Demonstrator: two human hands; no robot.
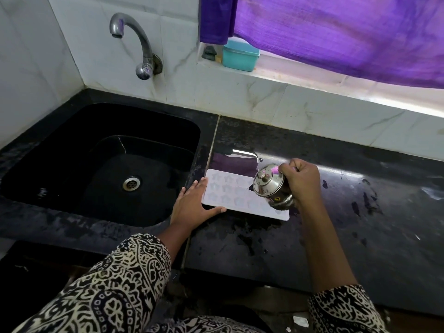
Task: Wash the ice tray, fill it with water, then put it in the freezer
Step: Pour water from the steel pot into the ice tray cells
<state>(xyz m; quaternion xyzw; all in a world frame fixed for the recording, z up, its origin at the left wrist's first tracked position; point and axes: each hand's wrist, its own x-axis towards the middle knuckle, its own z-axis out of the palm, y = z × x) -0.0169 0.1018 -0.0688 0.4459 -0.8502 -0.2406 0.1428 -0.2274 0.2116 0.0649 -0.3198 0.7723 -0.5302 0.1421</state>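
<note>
A white ice tray point(230, 193) with star-shaped cells lies flat on the black counter point(336, 212), just right of the sink. My left hand point(192, 205) rests with straight fingers against the tray's left edge and near corner. My right hand point(300, 181) grips a small steel pot point(271, 186) with a lid, tilted over the tray's right end. The pot hides the tray's far right cells.
A black sink point(72, 169) with a steel drain point(131, 183) sits to the left, under a wall tap point(134, 42). Wet patches mark the counter. A teal box point(240, 56) stands on the window ledge behind a purple curtain point(336, 32).
</note>
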